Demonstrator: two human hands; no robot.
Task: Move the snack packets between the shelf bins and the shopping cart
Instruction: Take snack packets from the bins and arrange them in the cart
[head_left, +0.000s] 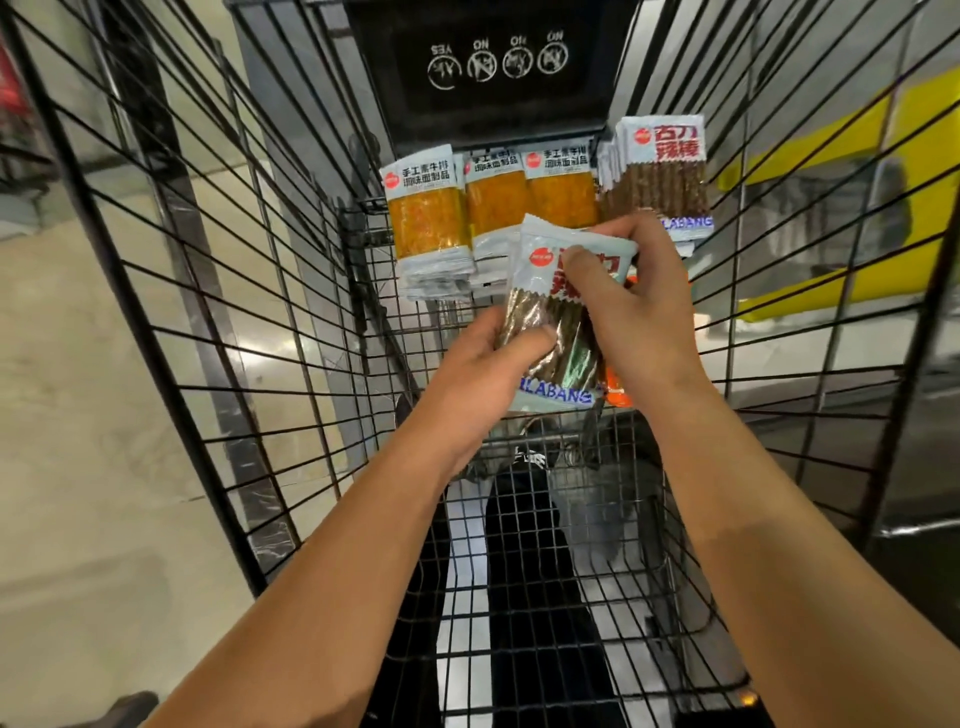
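Both my hands are inside the black wire shopping cart. My left hand grips the lower part of a stack of brown-stick snack packets printed LABANG. My right hand pinches the top of the same stack, thumb on its front. An orange packet shows just under my right hand. At the cart's far end stand three orange-filled packets in stacked rows. To their right stands another stack of brown-stick packets.
A black plastic flap with round pictogram signs closes the cart's far end. The cart's wire sides rise left and right of my arms. Pale floor lies to the left, and a yellow fixture shows beyond the right wall.
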